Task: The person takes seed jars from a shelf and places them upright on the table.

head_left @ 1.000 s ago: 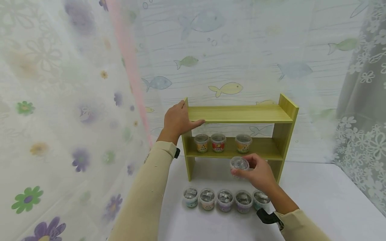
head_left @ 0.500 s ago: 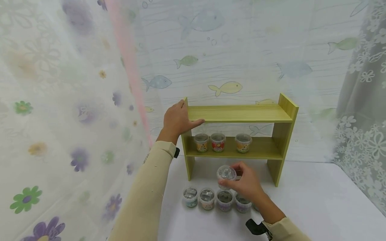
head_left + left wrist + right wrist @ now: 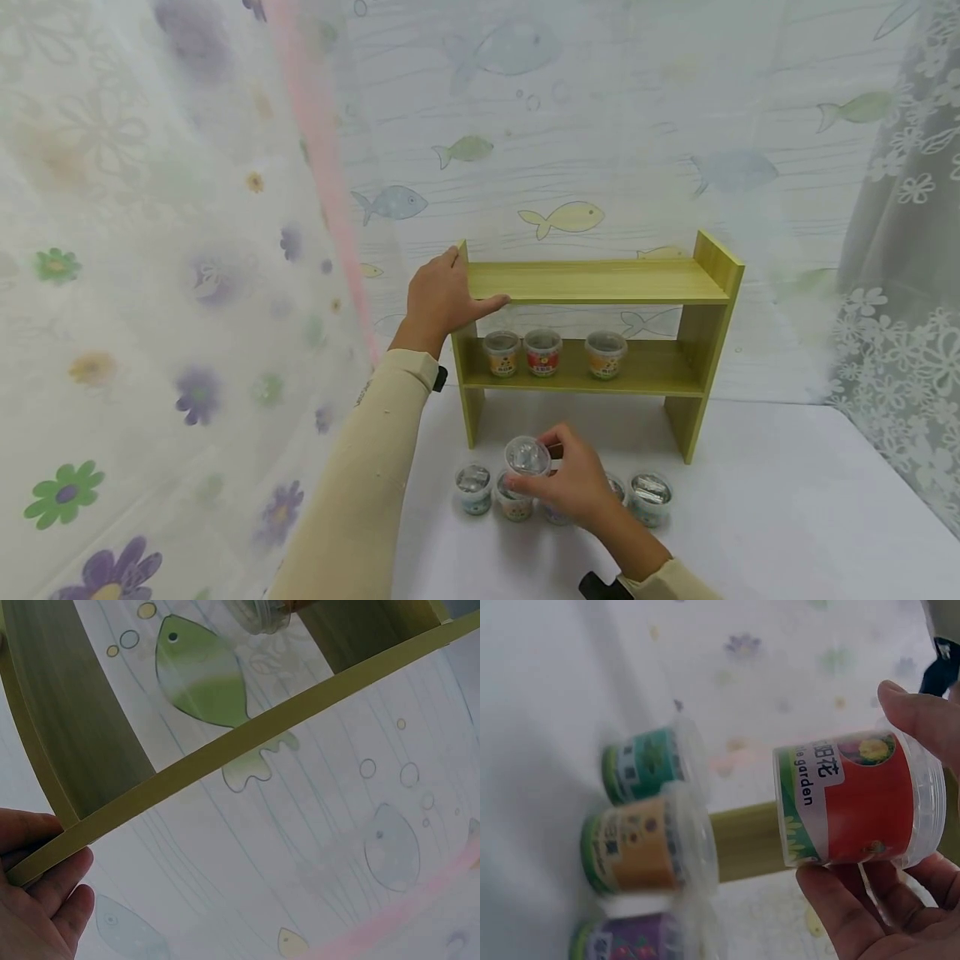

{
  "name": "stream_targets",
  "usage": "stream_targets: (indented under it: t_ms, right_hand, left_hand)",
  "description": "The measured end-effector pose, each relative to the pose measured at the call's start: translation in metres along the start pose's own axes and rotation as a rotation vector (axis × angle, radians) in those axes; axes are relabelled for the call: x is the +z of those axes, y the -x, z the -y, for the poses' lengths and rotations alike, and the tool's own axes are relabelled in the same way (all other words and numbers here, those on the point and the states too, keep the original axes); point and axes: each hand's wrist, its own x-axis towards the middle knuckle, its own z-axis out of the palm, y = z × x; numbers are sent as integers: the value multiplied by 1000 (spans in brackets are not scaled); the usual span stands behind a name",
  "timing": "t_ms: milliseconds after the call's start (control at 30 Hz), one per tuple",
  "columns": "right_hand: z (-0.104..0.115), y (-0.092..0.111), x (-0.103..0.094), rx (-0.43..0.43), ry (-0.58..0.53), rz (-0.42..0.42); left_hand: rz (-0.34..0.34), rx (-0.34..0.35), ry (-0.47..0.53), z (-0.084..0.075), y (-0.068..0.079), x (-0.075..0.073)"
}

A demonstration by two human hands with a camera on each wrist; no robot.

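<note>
Cup with red label between thumb and fingers of right hand, above cup row on table; left hand fingers gripping left end of shelf.

At your nine o'clock hangs a white sheet printed with purple, green and orange flowers, a large purple bloom at your eight. A pink band slants down between your ten and eleven. A pale fish-print backdrop spans your twelve, white-flowered lace your three, a white tabletop your four.
</note>
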Motion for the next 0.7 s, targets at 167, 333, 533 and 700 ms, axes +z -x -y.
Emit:
stream_targets:
  t_ms: [167, 333, 533, 700]
  right_hand:
    - [1, 6, 16, -26, -15, 35]
    - [-1, 12, 33, -59, -11, 71]
    - [-4, 19, 52, -99, -3, 66]
    - [-7, 24, 64, -125, -25, 64]
  left_hand:
    - [-8, 1, 3, 0, 1, -1]
    - [-17, 3, 9, -1, 2, -1]
    - [-18, 2, 15, 0, 2, -1]
    - [-19, 0, 16, 0, 1, 0]
